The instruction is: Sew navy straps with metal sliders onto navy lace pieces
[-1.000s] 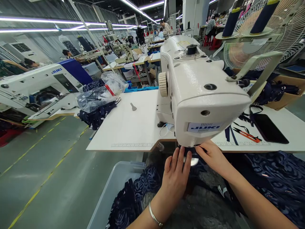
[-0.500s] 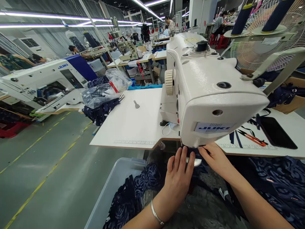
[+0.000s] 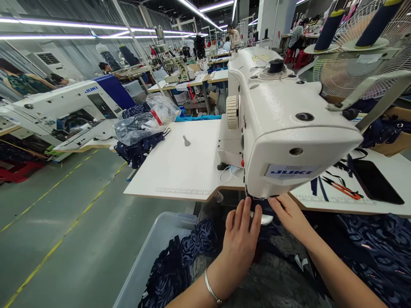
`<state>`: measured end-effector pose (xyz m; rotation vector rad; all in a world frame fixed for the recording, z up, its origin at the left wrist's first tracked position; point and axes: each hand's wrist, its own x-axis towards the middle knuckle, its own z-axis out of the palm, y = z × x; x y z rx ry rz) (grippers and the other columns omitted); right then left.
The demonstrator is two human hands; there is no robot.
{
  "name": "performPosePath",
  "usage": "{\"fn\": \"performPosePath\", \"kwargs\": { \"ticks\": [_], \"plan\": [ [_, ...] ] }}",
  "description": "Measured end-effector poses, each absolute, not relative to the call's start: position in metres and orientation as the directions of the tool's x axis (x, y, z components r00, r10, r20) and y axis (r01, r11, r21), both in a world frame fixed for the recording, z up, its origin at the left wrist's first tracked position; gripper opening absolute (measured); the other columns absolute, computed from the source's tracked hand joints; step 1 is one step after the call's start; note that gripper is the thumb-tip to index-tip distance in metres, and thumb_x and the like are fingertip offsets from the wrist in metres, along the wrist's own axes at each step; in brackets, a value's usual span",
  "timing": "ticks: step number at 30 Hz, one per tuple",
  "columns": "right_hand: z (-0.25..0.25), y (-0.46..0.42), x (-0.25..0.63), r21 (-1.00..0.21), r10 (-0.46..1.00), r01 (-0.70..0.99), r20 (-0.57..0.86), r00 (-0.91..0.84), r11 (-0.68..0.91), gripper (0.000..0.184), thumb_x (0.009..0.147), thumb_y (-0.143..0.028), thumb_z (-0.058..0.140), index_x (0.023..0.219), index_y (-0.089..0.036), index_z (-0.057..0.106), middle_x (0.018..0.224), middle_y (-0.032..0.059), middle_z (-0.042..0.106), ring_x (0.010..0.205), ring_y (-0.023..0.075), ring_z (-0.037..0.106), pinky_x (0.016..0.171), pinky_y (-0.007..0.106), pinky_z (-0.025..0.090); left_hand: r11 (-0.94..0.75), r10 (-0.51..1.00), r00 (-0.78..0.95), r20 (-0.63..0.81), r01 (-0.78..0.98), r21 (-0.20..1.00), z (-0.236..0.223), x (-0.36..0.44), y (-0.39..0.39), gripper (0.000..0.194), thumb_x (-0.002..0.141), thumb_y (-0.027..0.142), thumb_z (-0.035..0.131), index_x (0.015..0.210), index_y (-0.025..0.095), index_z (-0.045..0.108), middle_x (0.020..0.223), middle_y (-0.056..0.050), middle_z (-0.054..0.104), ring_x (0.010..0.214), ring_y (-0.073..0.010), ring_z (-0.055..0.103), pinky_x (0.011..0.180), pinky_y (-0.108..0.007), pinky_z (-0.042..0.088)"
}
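Observation:
The white JUKI sewing machine (image 3: 298, 141) stands in front of me, its head hiding the stitching area. My left hand (image 3: 237, 239), with a silver bangle at the wrist, reaches under its left edge. Those fingers are stretched out and slightly spread, tips at dark navy fabric (image 3: 266, 233). On the other side, my right hand (image 3: 289, 216) has thumb and fingers closed at the fabric's edge; the fingertips are partly hidden beneath the machine head. Between the hands shows a shiny curved metal plate (image 3: 266, 219).
A clear plastic bin (image 3: 150, 244) with patterned navy pieces (image 3: 173, 265) is below left. The white tabletop (image 3: 189, 167) bears a small grey metal piece (image 3: 186, 141) and bagged garments (image 3: 141, 128). Orange-handled snips (image 3: 345, 189) and a phone (image 3: 377, 182) lie right. More patterned fabric (image 3: 379, 252) hangs lower right.
The view has shifted slightly, so the machine and table appear a little further right. Both hands keep nearly the same place and pose at the fabric.

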<state>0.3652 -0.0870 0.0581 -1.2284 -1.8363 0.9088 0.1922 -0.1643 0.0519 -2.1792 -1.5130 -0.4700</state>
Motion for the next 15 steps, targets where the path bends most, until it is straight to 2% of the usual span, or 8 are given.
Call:
{"fn": "performPosePath", "kwargs": {
  "ticks": [3, 5, 7, 10, 13, 15],
  "plan": [
    [0.041, -0.089, 0.37, -0.892, 0.961, 0.376, 0.184, -0.208, 0.252, 0.029, 0.098, -0.047, 0.038, 0.104, -0.023, 0.054, 0.09, 0.0049, 0.057, 0.09, 0.0218, 0.057, 0.076, 0.032, 0.049, -0.315, 0.782, 0.36, 0.509, 0.933, -0.176, 0.053, 0.193, -0.164, 0.048, 0.094, 0.021, 0.05, 0.142, 0.02, 0.045, 0.149, -0.011, 0.043, 0.134, -0.0248, 0.045, 0.105, -0.038, 0.037],
    [0.027, -0.09, 0.375, -0.904, 0.968, 0.357, 0.18, -0.176, 0.233, 0.033, 0.098, -0.047, 0.04, 0.117, -0.022, 0.049, 0.091, 0.0051, 0.059, 0.086, 0.021, 0.059, 0.076, 0.032, 0.05, -0.321, 0.781, 0.368, 0.505, 0.93, -0.18, 0.054, 0.193, -0.164, 0.048, 0.095, 0.021, 0.05, 0.142, 0.02, 0.045, 0.15, -0.01, 0.043, 0.134, -0.0251, 0.044, 0.104, -0.039, 0.036],
    [0.014, -0.092, 0.381, -0.895, 0.96, 0.377, 0.159, -0.232, 0.239, 0.034, 0.097, -0.047, 0.041, 0.116, -0.021, 0.051, 0.096, 0.0072, 0.062, 0.089, 0.022, 0.061, 0.08, 0.034, 0.05, -0.325, 0.78, 0.372, 0.503, 0.928, -0.183, 0.054, 0.193, -0.164, 0.048, 0.095, 0.022, 0.05, 0.143, 0.021, 0.044, 0.15, -0.01, 0.042, 0.135, -0.025, 0.043, 0.105, -0.04, 0.035],
    [-0.003, -0.094, 0.394, -0.848, 0.929, 0.468, 0.076, -0.362, 0.251, 0.032, 0.097, -0.046, 0.042, 0.103, -0.021, 0.06, 0.101, 0.0099, 0.066, 0.097, 0.0256, 0.061, 0.087, 0.038, 0.048, -0.325, 0.784, 0.365, 0.503, 0.931, -0.169, 0.053, 0.195, -0.163, 0.048, 0.095, 0.025, 0.053, 0.142, 0.022, 0.044, 0.15, -0.008, 0.043, 0.135, -0.0246, 0.043, 0.105, -0.04, 0.034],
    [-0.015, -0.096, 0.411, -0.823, 0.94, 0.541, -0.025, -0.34, 0.174, 0.032, 0.094, -0.048, 0.046, 0.103, -0.021, 0.06, 0.102, 0.0096, 0.066, 0.096, 0.0263, 0.061, 0.086, 0.039, 0.048, -0.326, 0.771, 0.343, 0.536, 0.936, -0.132, 0.053, 0.197, -0.16, 0.045, 0.096, 0.032, 0.053, 0.139, 0.022, 0.048, 0.146, -0.007, 0.048, 0.131, -0.0239, 0.047, 0.104, -0.039, 0.034],
    [-0.017, -0.098, 0.424, -0.822, 0.949, 0.562, -0.093, -0.302, 0.098, 0.032, 0.091, -0.05, 0.05, 0.102, -0.022, 0.059, 0.097, 0.0059, 0.066, 0.088, 0.0231, 0.061, 0.079, 0.035, 0.049, -0.343, 0.746, 0.333, 0.577, 0.935, -0.096, 0.055, 0.197, -0.159, 0.04, 0.096, 0.036, 0.054, 0.133, 0.022, 0.054, 0.14, -0.008, 0.055, 0.125, -0.0237, 0.052, 0.101, -0.038, 0.035]
  ]
}}
